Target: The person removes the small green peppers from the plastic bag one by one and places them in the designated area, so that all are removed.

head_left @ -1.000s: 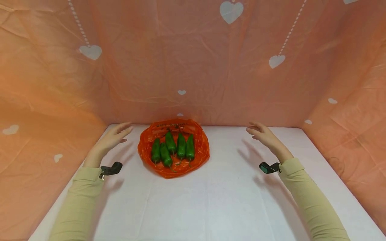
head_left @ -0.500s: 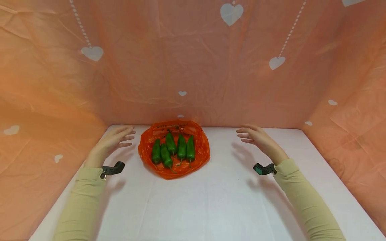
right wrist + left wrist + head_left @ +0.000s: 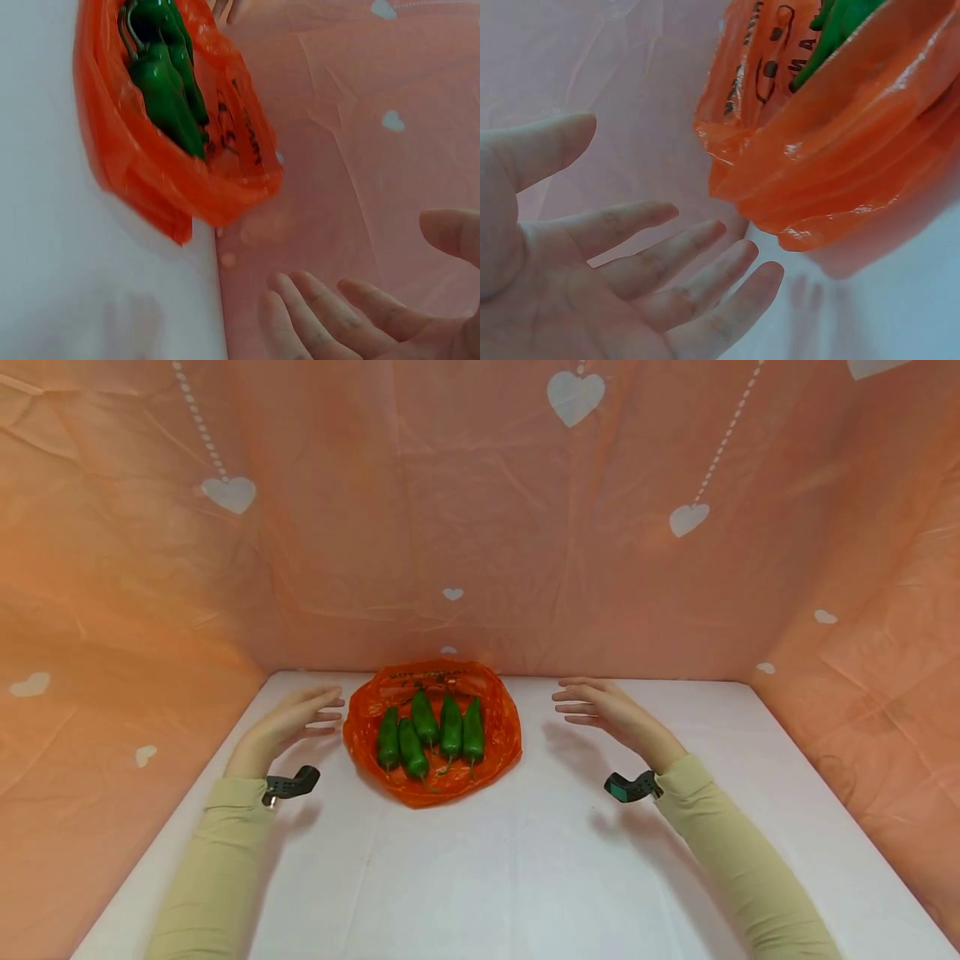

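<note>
Several green peppers point(image 3: 451, 727) lie side by side in an orange-red plastic bag point(image 3: 420, 792), whose rim is spread wide on the white table. Just left of the bag hovers my left hand point(image 3: 296, 718), fingers extended and holding nothing. My right hand point(image 3: 611, 714) is held above the table to the right of the bag, farther from it, its fingers also extended. Dark printing shows on the bag's inner wall. In the left wrist view the fingertips point(image 3: 761, 281) stay apart from the bag point(image 3: 832, 187). The right wrist view likewise has the hand point(image 3: 375, 322) apart from the bag point(image 3: 195, 187).
An orange cloth with white hearts point(image 3: 575, 397) hangs behind the white table point(image 3: 480, 877) and along both sides. A small dark camera point(image 3: 292, 783) is strapped to the left wrist, and another camera point(image 3: 633, 787) to the right.
Both hands have moved inward toward the bag, the right hand by more. Their fingers have straightened a little. The bag and peppers have stayed in place.
</note>
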A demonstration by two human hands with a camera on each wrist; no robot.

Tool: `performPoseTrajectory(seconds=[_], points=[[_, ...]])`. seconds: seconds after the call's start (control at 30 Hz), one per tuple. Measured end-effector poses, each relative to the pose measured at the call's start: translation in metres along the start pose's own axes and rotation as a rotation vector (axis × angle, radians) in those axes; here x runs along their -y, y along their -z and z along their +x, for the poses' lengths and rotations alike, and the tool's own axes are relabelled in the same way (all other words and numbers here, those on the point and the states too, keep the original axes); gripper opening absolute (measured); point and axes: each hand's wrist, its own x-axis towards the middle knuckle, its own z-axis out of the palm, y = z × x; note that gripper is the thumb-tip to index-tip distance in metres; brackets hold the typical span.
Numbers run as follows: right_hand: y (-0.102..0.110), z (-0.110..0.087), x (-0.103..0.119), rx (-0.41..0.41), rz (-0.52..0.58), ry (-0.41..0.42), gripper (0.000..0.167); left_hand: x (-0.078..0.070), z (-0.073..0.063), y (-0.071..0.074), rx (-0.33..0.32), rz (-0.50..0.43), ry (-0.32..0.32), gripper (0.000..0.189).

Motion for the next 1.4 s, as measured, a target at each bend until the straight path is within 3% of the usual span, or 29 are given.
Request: performPoseTrajectory(seconds=[0.33, 0.5, 0.83, 1.07, 1.4], points=[[-0.034, 0.02, -0.007, 0.1, 0.021, -0.045, 0.052, 0.009, 0.006, -0.004, 0.029, -0.004, 0.001, 0.065], [-0.047, 0.028, -0.01, 0.111, 0.032, -0.065, 0.054, 0.012, 0.009, -0.005, 0.037, -0.026, 0.008, 0.064], [-0.064, 0.035, -0.008, 0.126, 0.072, -0.051, 0.056, 0.017, 0.012, -0.002, 0.037, 0.028, -0.002, 0.064], [-0.078, 0.044, -0.012, 0.142, 0.087, -0.098, 0.053, 0.023, 0.015, -0.002, 0.05, -0.021, 0.025, 0.059], [-0.086, 0.052, -0.022, 0.126, 0.084, -0.134, 0.051, 0.03, 0.013, -0.002, 0.061, -0.054, -0.038, 0.054]])
